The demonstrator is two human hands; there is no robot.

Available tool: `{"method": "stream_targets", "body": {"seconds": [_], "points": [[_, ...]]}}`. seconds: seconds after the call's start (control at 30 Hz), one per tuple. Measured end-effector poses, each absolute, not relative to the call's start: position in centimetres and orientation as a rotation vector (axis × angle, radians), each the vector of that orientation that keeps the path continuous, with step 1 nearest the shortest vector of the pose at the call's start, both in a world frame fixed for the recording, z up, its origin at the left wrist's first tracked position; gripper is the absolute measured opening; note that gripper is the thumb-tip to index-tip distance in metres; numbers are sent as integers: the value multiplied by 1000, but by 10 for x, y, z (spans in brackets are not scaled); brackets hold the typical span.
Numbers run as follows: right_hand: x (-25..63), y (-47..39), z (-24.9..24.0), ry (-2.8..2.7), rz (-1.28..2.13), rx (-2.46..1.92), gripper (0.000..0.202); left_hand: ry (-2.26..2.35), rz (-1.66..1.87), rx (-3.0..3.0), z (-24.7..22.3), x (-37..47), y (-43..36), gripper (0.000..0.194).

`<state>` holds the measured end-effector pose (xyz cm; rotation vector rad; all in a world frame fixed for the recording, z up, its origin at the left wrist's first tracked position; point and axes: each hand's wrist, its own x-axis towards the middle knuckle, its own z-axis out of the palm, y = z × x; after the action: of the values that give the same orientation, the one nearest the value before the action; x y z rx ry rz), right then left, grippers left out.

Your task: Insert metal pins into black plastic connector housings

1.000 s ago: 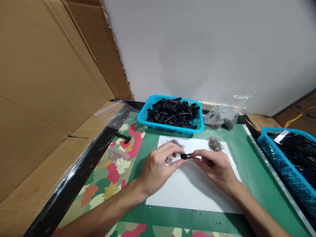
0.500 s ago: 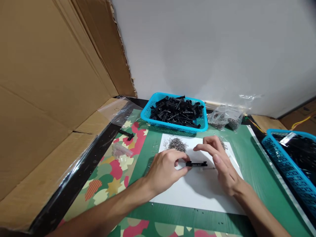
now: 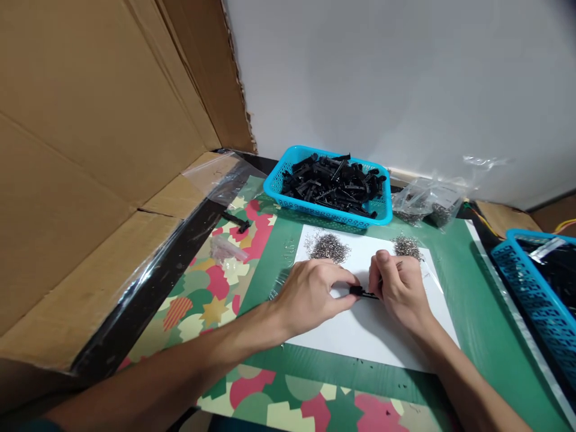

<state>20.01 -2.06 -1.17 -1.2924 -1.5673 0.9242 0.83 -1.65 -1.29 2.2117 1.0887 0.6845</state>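
A small, narrow black plastic part (image 3: 363, 293) is pinched at its left end between the thumb and fingers of my left hand (image 3: 310, 295). Over the part's right end, my right hand (image 3: 400, 294) is closed with the thumb on top. A thin sliver shows by its fingers, too small to name, and the hand hides that end of the part. Both hands are above a white sheet of paper (image 3: 355, 339). On the sheet's far side lie a pile of tiny metal pieces (image 3: 330, 247) and a second metal pile (image 3: 407, 246), behind my right hand.
A blue basket (image 3: 326, 211) full of black parts stands at the back. Clear bags of metal pieces (image 3: 441, 211) lie beside it. Another blue basket (image 3: 522, 294) is at right. One loose black part (image 3: 237, 222) and a small plastic bag (image 3: 227, 249) lie left. Cardboard (image 3: 90, 150) walls the left side.
My right hand has gone from open fingers beside the black part to closed at its right end. The left hand keeps its pinch. The view has shifted slightly.
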Motion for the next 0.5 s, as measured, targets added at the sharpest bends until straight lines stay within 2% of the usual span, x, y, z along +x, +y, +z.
{"method": "stream_targets", "body": {"seconds": [0.5], "points": [[196,-19,-13,-1641,848,-1349,77,1072,660,2220,-12,7,-12,16]]}}
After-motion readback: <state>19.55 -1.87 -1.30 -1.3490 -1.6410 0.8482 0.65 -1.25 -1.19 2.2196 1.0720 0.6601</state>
